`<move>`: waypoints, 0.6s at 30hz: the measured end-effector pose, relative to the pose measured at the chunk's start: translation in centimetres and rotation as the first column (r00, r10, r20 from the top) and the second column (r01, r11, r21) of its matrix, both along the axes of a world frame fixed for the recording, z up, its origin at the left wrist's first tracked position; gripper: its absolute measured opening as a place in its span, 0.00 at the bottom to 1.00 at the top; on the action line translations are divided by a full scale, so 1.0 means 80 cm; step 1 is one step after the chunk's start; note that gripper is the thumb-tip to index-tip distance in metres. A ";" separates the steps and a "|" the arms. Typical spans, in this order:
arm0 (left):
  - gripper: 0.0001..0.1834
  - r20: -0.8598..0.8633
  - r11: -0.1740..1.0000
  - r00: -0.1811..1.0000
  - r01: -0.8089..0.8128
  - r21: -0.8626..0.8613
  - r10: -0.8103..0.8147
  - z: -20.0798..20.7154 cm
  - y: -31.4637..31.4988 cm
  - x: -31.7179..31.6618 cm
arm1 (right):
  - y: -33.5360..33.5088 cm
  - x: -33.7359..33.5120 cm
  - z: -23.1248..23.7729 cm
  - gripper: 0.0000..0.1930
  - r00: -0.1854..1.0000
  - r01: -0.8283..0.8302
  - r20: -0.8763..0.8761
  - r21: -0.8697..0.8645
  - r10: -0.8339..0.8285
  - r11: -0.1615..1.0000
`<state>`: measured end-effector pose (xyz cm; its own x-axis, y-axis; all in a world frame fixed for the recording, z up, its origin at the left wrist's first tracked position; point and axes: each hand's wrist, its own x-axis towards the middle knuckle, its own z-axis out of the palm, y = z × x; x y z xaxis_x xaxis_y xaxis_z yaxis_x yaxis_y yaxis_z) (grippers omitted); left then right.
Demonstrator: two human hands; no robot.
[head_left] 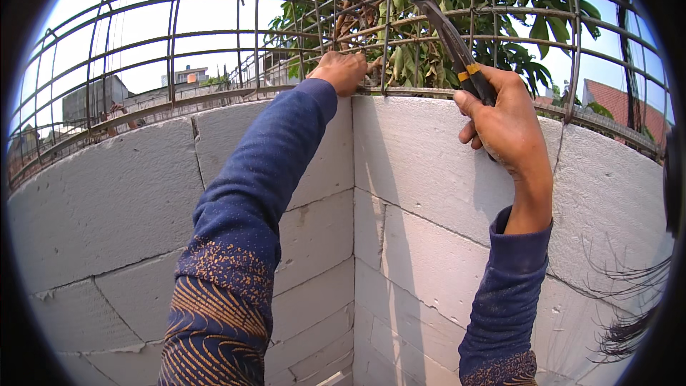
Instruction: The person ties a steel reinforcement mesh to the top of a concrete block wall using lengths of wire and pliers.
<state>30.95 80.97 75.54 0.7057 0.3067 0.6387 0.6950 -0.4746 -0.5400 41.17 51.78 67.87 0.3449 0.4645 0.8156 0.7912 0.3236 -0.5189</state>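
Observation:
My right hand (pixel 513 125) is wrapped round the dark handles of a pair of pincers (pixel 450 37) with yellow bands. The tool is raised and tilted, its head up and to the left, in front of the steel rebar cage (pixel 386 28) on top of the wall. My left hand (pixel 339 73) reaches to the cage's low bars at the wall corner. Its fingers are curled and point away from me, so whatever they grip is hidden. Both forearms are in dark blue sleeves with an orange pattern.
Two walls of pale blocks (pixel 429 150) meet in an inside corner below my hands. Leafy branches (pixel 407 50) press close behind the cage. Dark strands (pixel 630 64) hang at the right. Roofs and buildings stand beyond, and strands of hair show at the lower right.

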 end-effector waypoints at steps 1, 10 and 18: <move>0.12 0.006 1.000 1.000 0.004 0.007 -0.004 -0.002 -0.002 0.001 | -0.001 0.000 0.000 0.18 1.000 0.004 -0.005 -0.007 -0.005 1.000; 0.11 -0.104 0.997 0.991 0.081 0.008 -0.080 0.013 0.014 -0.007 | 0.000 0.000 -0.001 0.18 1.000 -0.007 0.022 0.006 0.007 1.000; 0.13 -0.018 0.999 1.000 -0.012 -0.040 0.011 0.011 0.010 0.002 | 0.004 0.007 -0.004 0.17 0.998 -0.023 0.055 0.023 0.021 0.999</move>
